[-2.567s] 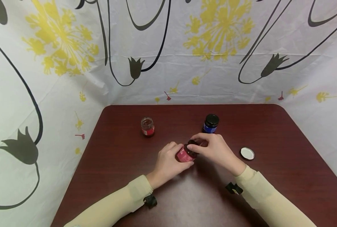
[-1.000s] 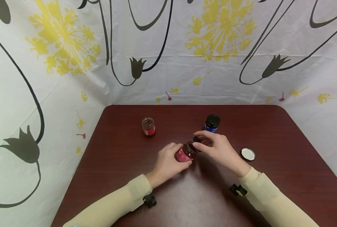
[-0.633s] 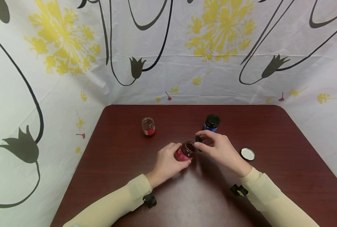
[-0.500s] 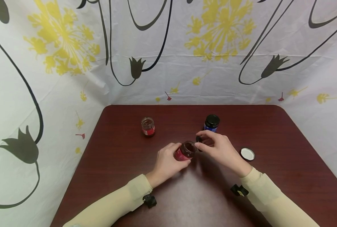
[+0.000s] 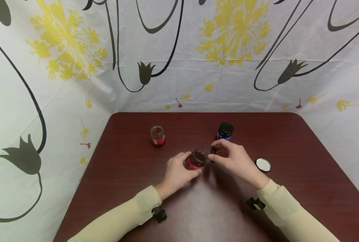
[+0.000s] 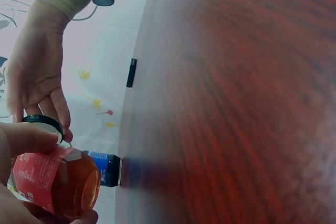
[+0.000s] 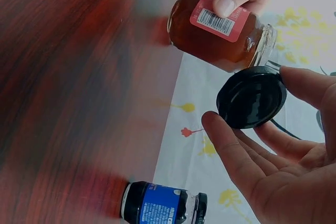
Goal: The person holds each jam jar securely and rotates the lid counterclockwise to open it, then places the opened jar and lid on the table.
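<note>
Gripping jar (image 5: 197,159) — left fingers (image 5: 182,157); right fingers (image 7: 224,142) pinching lid (image 7: 252,99) — far table edge (image 5: 191,114) well beyond.

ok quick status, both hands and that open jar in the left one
Left hand grips open red-labelled jar. Right hand pinches black lid, off the jar. Nearest possible obstacle: blue-labelled jar, just beyond right hand.

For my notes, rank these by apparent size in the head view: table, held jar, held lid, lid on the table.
Table
Held jar
Lid on the table
Held lid, seen nearly edge-on
</note>
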A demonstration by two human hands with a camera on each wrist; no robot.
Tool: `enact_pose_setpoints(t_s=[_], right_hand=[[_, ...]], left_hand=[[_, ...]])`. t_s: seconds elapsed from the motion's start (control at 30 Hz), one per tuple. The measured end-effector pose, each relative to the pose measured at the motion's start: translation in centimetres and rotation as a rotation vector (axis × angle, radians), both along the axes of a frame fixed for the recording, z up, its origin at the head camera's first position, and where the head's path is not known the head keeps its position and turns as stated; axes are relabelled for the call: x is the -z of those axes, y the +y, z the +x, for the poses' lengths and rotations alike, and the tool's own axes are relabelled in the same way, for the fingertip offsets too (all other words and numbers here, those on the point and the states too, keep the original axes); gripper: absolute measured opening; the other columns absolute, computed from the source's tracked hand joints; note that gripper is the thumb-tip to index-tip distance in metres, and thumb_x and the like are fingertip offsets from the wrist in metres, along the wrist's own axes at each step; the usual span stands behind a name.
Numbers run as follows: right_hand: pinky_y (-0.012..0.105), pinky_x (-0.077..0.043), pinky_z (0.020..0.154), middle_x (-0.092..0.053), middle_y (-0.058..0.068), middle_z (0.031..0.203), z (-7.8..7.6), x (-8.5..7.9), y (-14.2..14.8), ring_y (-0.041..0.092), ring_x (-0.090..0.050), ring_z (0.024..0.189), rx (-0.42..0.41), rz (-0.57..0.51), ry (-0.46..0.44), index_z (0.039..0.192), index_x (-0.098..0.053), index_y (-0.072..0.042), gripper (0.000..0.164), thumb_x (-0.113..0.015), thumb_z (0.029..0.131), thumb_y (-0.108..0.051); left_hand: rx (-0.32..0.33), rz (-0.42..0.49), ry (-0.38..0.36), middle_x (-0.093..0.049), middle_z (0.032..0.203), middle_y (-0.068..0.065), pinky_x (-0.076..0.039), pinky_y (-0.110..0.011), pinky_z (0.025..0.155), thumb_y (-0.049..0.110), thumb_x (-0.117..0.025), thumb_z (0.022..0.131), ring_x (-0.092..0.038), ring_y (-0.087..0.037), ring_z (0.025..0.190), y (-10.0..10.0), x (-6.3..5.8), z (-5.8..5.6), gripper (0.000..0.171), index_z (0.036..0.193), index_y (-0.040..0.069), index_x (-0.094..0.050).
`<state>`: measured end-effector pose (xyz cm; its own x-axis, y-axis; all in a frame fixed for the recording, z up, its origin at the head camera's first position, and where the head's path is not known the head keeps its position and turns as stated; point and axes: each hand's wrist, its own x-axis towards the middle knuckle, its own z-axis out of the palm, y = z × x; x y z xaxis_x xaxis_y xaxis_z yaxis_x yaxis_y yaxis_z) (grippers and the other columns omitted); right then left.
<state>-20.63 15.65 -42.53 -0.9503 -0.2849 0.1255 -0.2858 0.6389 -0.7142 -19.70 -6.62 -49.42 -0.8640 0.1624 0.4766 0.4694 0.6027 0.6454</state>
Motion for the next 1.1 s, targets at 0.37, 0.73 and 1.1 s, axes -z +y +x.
enact_pose_setpoints(t_s=[0.37,0.73,1.1], right_hand=[[0.03,-0.048,0.07,-0.063,-0.013,0.096,0.1,0.6,0.4,-0.001,-0.061,0.085,0.022,-0.001,-0.019,0.104,-0.053,-0.036,0.039,-0.069,0.072,-0.052],[0.032,-0.047,0.066,-0.063,-0.015,0.091,0.2,1.0,1.1,0.005,-0.061,0.086,0.038,0.063,0.017,0.1,-0.056,-0.027,0.046,-0.072,0.067,-0.055],[0.031,-0.046,0.066,-0.063,-0.017,0.082,0.4,1.7,1.7,0.006,-0.062,0.082,0.063,0.095,0.024,0.092,-0.058,-0.026,0.045,-0.076,0.061,-0.054]], left_hand=[[-0.051,0.035,-0.102,-0.058,0.091,0.013,-0.044,-0.03,0.067,0.039,-0.081,0.058,-0.054,-0.005,0.078,-0.1,-0.1,-0.2,0.057,0.108,0.018,-0.062],[-0.054,0.063,-0.149,-0.057,0.096,0.012,-0.044,-0.031,0.07,0.035,-0.082,0.058,-0.054,-0.007,0.084,-0.2,0.0,-0.5,0.058,0.109,0.02,-0.059],[-0.072,0.081,-0.165,-0.056,0.093,0.011,-0.042,-0.03,0.069,0.032,-0.082,0.057,-0.052,-0.007,0.081,-0.2,0.3,-0.8,0.057,0.107,0.019,-0.058]])
